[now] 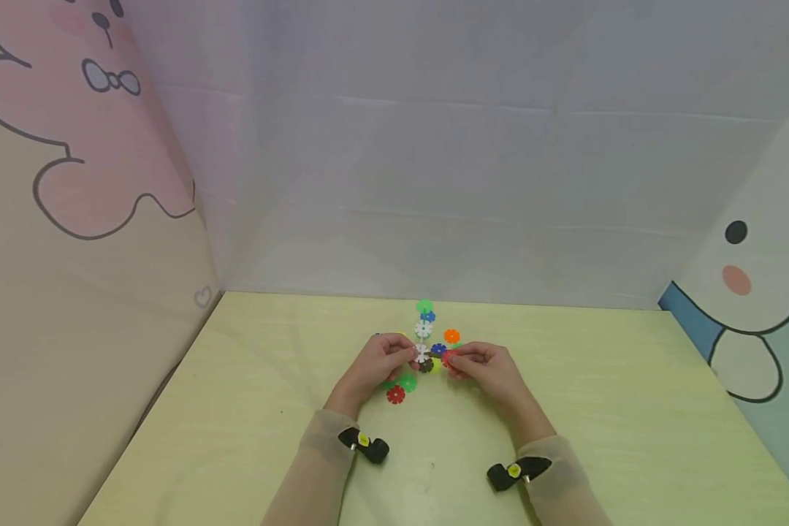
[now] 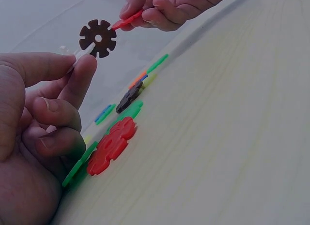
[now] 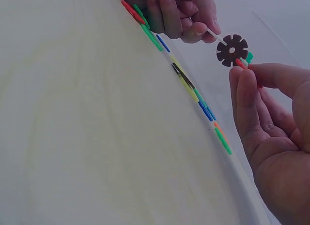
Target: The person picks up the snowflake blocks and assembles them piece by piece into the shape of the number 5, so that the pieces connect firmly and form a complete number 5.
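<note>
My left hand pinches a white notched disc between thumb and forefinger. A red notched disc is pinched in my right hand. Between them, raised off the table, a dark brown notched disc meets the white disc on one side and the red one on the other; how deep the slots sit is hard to tell. Beyond the left fingertips, another white disc, a blue disc and a green disc line up, seemingly joined.
Loose notched discs lie on the pale wooden table under and around the hands. Among them are an orange disc, a black disc, a green disc and a red disc. A pale curtain hangs behind the table.
</note>
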The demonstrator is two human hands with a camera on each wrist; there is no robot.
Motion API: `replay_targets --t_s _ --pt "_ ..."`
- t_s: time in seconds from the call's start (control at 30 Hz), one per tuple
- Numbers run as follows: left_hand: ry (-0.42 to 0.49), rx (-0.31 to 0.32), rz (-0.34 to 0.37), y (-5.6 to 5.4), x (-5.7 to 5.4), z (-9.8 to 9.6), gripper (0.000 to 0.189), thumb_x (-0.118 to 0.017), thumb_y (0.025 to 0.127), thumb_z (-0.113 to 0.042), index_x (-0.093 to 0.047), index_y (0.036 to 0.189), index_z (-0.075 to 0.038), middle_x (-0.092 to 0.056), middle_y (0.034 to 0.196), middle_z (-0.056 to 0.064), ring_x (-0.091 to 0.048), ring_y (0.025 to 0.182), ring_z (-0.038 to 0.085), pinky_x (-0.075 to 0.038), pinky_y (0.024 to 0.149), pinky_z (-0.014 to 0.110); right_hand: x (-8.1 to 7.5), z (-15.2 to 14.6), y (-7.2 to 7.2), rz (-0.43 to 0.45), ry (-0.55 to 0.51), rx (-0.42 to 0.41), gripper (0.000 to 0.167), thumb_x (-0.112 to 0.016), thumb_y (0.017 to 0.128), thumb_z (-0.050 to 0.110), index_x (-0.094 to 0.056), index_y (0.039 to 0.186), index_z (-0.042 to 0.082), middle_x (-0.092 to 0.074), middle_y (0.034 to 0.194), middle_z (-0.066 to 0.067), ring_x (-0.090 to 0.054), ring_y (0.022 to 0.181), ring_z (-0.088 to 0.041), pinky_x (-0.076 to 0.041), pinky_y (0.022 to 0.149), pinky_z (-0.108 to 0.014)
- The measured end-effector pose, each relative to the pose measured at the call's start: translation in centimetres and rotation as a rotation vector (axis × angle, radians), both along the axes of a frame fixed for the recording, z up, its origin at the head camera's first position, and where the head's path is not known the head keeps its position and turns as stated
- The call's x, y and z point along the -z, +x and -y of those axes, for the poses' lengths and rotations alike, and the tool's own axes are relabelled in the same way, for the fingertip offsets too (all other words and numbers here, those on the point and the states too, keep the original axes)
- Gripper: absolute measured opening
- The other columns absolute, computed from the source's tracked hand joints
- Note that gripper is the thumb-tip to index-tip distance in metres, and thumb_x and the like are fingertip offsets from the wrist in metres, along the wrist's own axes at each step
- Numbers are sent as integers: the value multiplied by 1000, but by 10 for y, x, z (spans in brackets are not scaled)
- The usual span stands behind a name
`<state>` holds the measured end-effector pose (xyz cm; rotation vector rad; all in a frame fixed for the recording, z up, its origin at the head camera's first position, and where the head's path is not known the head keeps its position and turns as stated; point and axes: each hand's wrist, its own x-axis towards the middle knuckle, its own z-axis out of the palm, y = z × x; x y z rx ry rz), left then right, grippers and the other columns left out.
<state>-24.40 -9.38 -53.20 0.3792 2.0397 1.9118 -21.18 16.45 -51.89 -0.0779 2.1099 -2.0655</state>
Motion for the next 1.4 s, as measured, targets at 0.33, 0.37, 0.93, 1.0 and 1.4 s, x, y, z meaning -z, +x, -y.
replay_targets --t_s 0.33,0.37,0.93,1.0,1.4 --pt "-12 6 5 -1 1 1 17 -70 108 -16 -75 108 0 -79 88 8 -40 51 12 -37 50 22 0 1 1 2 -14 -4 20 -77 101 1 -74 115 -13 -81 98 -15 -77 81 -16 -64 79 -30" --pt "-14 7 3 -1 1 1 17 -70 108 -16 -74 108 0 -79 89 8 -40 51 12 -37 51 22 0 1 1 0 -14 -8 20 -76 101 0 -74 115 -13 -82 99 -14 -78 81 -16 -65 80 -30" --pt "-30 30 -25 2 0 2 15 -73 106 -17 -76 103 -2 -79 88 9 -44 55 11 -37 53 22 0 5 2 19 -9 -12 16 -75 101 -1 -74 112 -13 -81 98 -15 -78 81 -16 -64 80 -29" --pt "-50 37 -36 2 0 2 15 -74 106 -17 -77 103 -3 -80 89 9 -47 59 11 -38 54 22 1 4 2 21 -14 -18 16 -75 101 -2 -74 112 -14 -81 98 -15 -79 82 -17 -65 80 -29" --pt "-86 42 -45 1 5 3 15 -71 108 -18 -78 106 -5 -81 91 7 -49 61 9 -39 55 22 5 5 2 21 -31 -58 16 -77 101 0 -75 110 -12 -82 99 -14 -80 84 -19 -65 83 -31"
